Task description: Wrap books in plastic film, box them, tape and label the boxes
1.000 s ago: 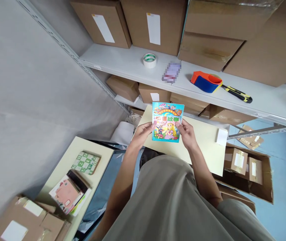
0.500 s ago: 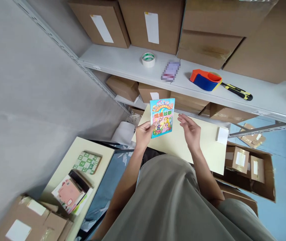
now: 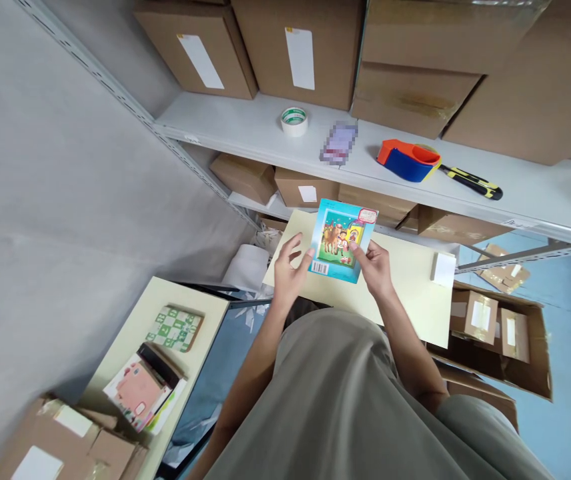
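A thin blue picture book (image 3: 341, 241) is held over the pale table (image 3: 410, 293) in front of me. Its back cover faces up, with a cartoon scene, a barcode at the lower left and a red-and-white label at the upper right. My right hand (image 3: 374, 263) grips the book's right edge, thumb on the cover and fingers behind. At the left edge is my left hand (image 3: 290, 267), fingers spread and thumb beside the cover; whether the thumb touches it I cannot tell.
On the shelf (image 3: 245, 120) lie a tape roll (image 3: 294, 122), a blurred-out flat item (image 3: 339, 143), an orange-and-blue tape dispenser (image 3: 408, 160) and a utility knife (image 3: 473, 182). Books (image 3: 140, 393) lie on a left side table (image 3: 138, 313). An open carton (image 3: 540, 347) stands right. A white block (image 3: 443, 269) sits on the table.
The book has turned from its front cover to its back cover and moved slightly right. My right hand has taken hold of it; my left hand has let go and opened.
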`<action>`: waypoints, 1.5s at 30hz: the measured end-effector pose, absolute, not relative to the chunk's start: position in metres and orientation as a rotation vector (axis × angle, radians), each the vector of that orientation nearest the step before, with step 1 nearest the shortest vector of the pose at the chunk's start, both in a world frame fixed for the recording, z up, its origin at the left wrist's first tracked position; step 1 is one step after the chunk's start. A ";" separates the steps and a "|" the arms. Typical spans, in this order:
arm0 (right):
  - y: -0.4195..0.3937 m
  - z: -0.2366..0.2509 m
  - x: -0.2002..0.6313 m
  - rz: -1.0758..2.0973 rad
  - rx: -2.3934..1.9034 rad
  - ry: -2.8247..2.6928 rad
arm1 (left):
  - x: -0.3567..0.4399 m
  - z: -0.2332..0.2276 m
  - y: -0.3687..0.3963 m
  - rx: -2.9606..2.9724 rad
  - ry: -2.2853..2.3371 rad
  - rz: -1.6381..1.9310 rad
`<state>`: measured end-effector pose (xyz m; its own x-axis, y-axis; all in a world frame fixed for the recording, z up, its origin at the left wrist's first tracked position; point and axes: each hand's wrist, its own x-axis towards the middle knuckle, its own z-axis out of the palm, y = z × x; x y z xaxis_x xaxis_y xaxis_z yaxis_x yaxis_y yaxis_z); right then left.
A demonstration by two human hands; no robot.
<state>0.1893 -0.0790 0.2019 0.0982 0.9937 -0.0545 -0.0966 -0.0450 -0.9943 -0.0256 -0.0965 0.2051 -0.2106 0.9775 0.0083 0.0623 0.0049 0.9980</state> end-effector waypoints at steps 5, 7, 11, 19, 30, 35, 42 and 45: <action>-0.080 0.203 0.197 1.304 -1.189 -1.028 | -0.043 0.200 -0.085 0.924 1.164 1.107; -0.080 0.202 0.195 1.332 -1.185 -1.014 | -0.040 0.199 -0.086 0.869 1.145 1.096; -0.077 0.196 0.191 1.410 -1.191 -0.993 | -0.036 0.195 -0.088 0.839 1.193 1.149; -0.075 0.192 0.188 1.114 -1.254 -0.977 | -0.033 0.191 -0.081 0.936 1.391 1.353; -0.078 0.197 0.162 1.131 -1.220 -1.091 | 0.006 0.194 -0.100 1.685 1.314 1.348; -0.066 0.201 0.193 1.350 -1.140 -1.039 | -0.045 0.199 -0.069 1.427 1.563 1.327; -0.069 0.202 0.197 1.487 -1.121 -1.028 | -0.063 0.194 -0.057 1.168 1.272 1.122; -0.068 0.200 0.201 1.524 -1.117 -1.020 | -0.060 0.194 -0.061 1.220 1.280 1.137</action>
